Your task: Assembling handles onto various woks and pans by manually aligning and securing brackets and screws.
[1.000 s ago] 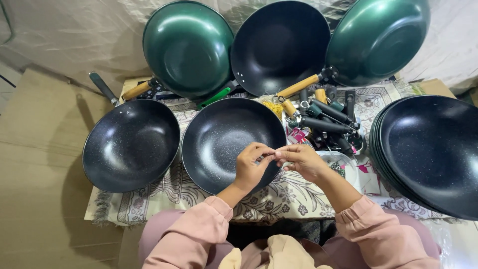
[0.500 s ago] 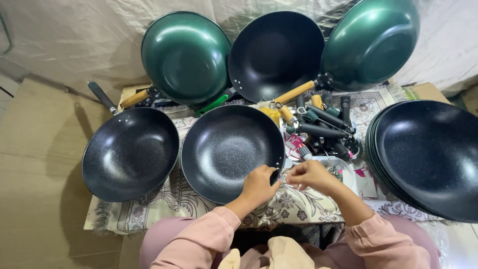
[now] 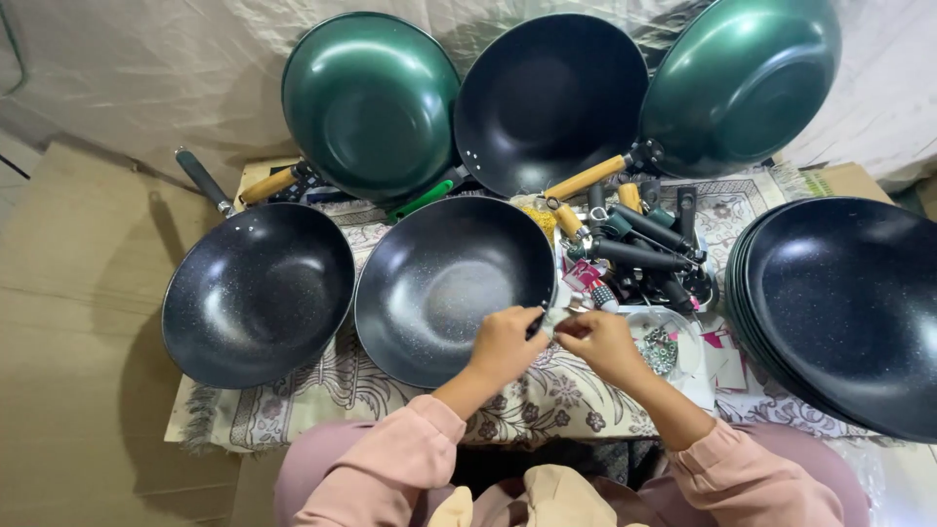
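Note:
A black speckled wok (image 3: 444, 288) without a handle lies on a patterned cloth (image 3: 293, 410) in front of me. Both hands meet at its right rim. My left hand (image 3: 503, 344) pinches a small dark piece against the rim. My right hand (image 3: 597, 342) is closed on a small pale metal part (image 3: 553, 314) right beside it. The fingertips of the two hands nearly touch. What exactly the small pieces are is too small to tell.
A black wok with a dark handle (image 3: 259, 293) lies to the left, and a stack of black woks (image 3: 849, 312) to the right. Two green woks (image 3: 371, 102) (image 3: 742, 83) and a black one (image 3: 551, 98) lean at the back. Loose handles (image 3: 634, 244) and a clear dish of small hardware (image 3: 664, 349) sit right of my hands.
Both hands have come down from over the wok's middle to its right rim, staying close together. The woks have not moved.

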